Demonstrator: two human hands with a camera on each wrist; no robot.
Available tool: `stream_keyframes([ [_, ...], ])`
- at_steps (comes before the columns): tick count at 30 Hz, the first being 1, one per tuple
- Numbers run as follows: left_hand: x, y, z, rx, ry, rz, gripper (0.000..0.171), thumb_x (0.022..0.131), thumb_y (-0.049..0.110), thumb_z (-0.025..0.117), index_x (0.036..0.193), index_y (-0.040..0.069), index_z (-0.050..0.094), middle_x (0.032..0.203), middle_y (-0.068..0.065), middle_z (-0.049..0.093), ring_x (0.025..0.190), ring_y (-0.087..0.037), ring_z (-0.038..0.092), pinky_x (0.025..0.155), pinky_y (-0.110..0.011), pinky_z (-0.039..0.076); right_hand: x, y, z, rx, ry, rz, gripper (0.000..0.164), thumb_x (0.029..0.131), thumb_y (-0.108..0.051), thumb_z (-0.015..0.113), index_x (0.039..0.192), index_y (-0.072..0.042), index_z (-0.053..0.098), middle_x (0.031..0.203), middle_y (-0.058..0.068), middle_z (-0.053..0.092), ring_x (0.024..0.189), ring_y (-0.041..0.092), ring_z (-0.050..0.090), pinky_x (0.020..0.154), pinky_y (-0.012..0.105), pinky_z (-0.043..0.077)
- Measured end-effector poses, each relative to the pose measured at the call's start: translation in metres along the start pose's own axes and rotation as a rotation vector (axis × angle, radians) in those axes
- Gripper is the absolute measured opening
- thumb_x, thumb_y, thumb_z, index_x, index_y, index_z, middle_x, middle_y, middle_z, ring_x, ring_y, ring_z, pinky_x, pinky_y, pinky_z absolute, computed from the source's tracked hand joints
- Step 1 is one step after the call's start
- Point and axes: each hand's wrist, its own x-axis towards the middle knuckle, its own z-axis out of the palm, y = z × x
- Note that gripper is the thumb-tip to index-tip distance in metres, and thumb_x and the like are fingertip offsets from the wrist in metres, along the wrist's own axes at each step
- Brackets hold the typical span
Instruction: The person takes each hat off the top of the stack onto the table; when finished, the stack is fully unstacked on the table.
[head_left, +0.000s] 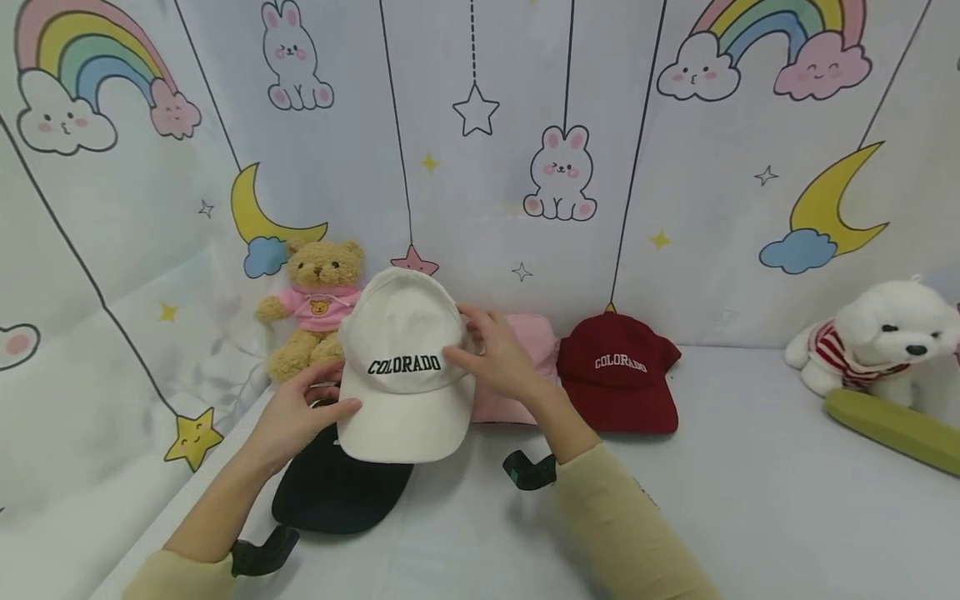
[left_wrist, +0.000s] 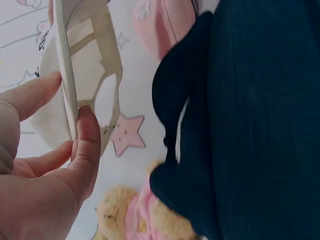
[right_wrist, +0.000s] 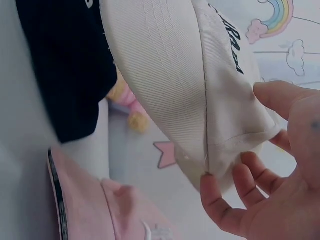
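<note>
A white baseball cap (head_left: 405,321) with dark COLORADO lettering is held up between both hands, its brim toward me. My left hand (head_left: 291,417) pinches the cap's edge on its left side; the left wrist view shows thumb and fingers on either side of the edge, and the cap's hollow inside (left_wrist: 82,65). On the other side, my right hand (head_left: 498,354) grips the crown, thumb on the front near the lettering and fingers curled behind. Below the white cap lies a black cap (head_left: 337,492), partly covered in the head view.
A pink cap (head_left: 517,404) sits behind my right hand, with a dark red COLORADO cap (head_left: 618,392) beside it. A teddy bear (head_left: 322,275) in pink leans at the back left. A white plush dog (head_left: 870,333) and a long green object (head_left: 892,429) lie at right.
</note>
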Motion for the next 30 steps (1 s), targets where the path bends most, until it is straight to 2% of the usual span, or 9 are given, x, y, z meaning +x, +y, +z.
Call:
stream_keyframes([
  [4,0.008,0.004,0.014,-0.025,-0.005,0.017,0.074,0.091,0.022,0.079,0.15,-0.001,0.041,0.133,-0.021,0.054,0.111,-0.031,0.059,0.078,-0.021,0.052,-0.004,0.006,-0.014,0.0,0.001,0.006,0.063,0.096,-0.024,0.07,0.152,-0.014,0.042,0.134,0.018,0.044,0.117,0.03,0.048,0.09,0.045,0.051],
  [14,0.028,0.026,0.045,-0.112,-0.039,0.071,0.071,0.091,0.016,0.078,0.15,0.0,0.043,0.136,-0.02,0.053,0.111,-0.03,0.06,0.08,-0.024,0.053,-0.016,0.02,-0.056,0.014,0.033,0.002,0.064,0.097,-0.023,0.068,0.154,-0.018,0.039,0.131,0.015,0.045,0.116,0.031,0.05,0.087,0.048,0.052],
  [19,0.038,0.034,0.064,-0.157,-0.067,0.084,0.07,0.09,0.012,0.077,0.15,-0.001,0.042,0.135,-0.019,0.053,0.109,-0.029,0.06,0.082,-0.028,0.053,-0.021,0.029,-0.076,-0.032,0.055,0.005,0.065,0.098,-0.024,0.069,0.154,-0.016,0.039,0.133,0.016,0.046,0.117,0.032,0.051,0.087,0.048,0.053],
  [26,0.051,0.047,0.089,-0.178,-0.087,0.08,0.07,0.089,0.015,0.079,0.149,0.003,0.045,0.133,-0.015,0.053,0.113,-0.027,0.058,0.087,-0.034,0.053,-0.03,0.041,-0.099,-0.08,0.099,0.02,0.063,0.098,-0.023,0.069,0.154,-0.013,0.04,0.133,0.018,0.046,0.113,0.033,0.053,0.086,0.047,0.053],
  [30,0.056,0.051,0.102,-0.202,-0.09,0.091,0.07,0.088,0.014,0.079,0.149,0.003,0.045,0.133,-0.015,0.054,0.115,-0.028,0.057,0.087,-0.034,0.053,-0.034,0.047,-0.11,-0.093,0.115,0.032,0.063,0.099,-0.024,0.068,0.154,-0.012,0.04,0.134,0.018,0.044,0.113,0.034,0.053,0.084,0.045,0.054],
])
